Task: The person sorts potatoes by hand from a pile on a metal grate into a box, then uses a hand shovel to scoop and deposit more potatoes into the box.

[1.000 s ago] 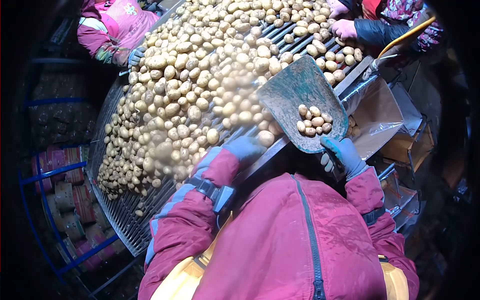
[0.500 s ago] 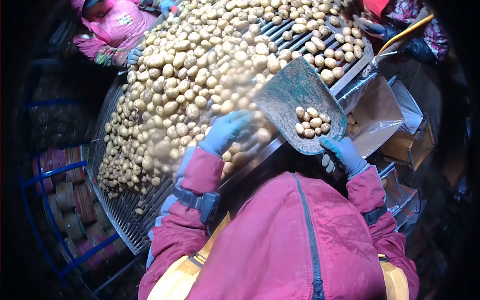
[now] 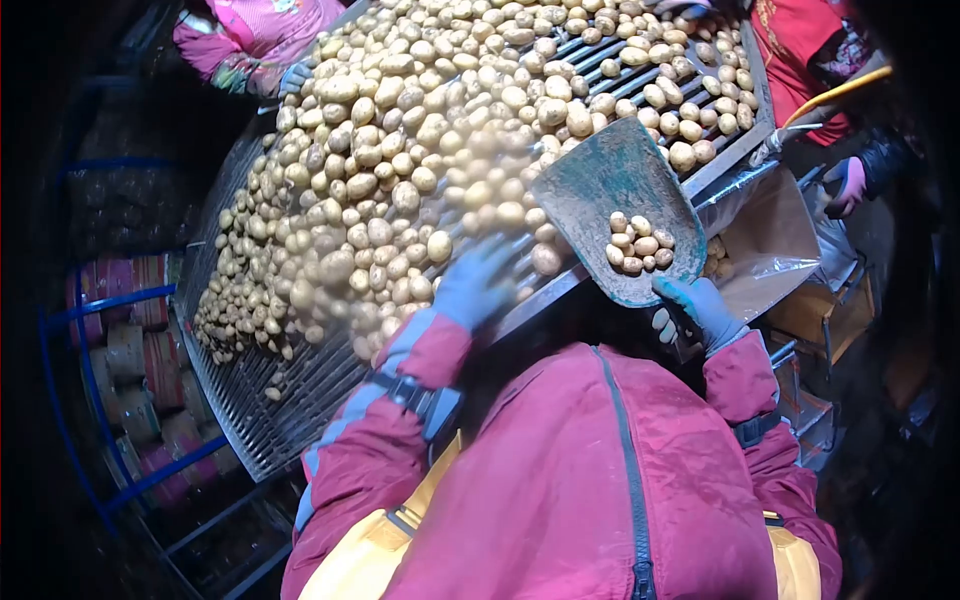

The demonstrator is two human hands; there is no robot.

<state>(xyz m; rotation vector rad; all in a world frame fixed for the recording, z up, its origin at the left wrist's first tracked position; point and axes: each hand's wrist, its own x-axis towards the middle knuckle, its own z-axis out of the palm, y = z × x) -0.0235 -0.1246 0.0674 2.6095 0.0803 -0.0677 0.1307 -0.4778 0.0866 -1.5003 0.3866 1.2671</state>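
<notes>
My right hand [image 3: 703,308], in a blue and grey glove, is closed round the handle of a worn green shovel [image 3: 600,185]. Several small potatoes [image 3: 640,243] lie together in the shovel's pan near the handle. The shovel slants across the front edge of a slatted metal sorting table [image 3: 320,410]. My gloved left hand [image 3: 476,287] is over the bars at that edge, left of the shovel. Its fingers look stretched out, though motion blurs them, and I see nothing in them. Beyond it spreads a large heap of potatoes [image 3: 370,150].
A lined cardboard box [image 3: 775,225] with potatoes in it stands right of the shovel. A co-worker in pink [image 3: 270,35] is at the far left; another in red [image 3: 795,60] is at the right. A gloved hand [image 3: 848,185] shows near the box. Blue rails [image 3: 120,310] stand left.
My left hand has come back toward the table's front edge, and bare bars show near it. The view has shifted slightly; my right hand still holds the shovel with its potatoes.
</notes>
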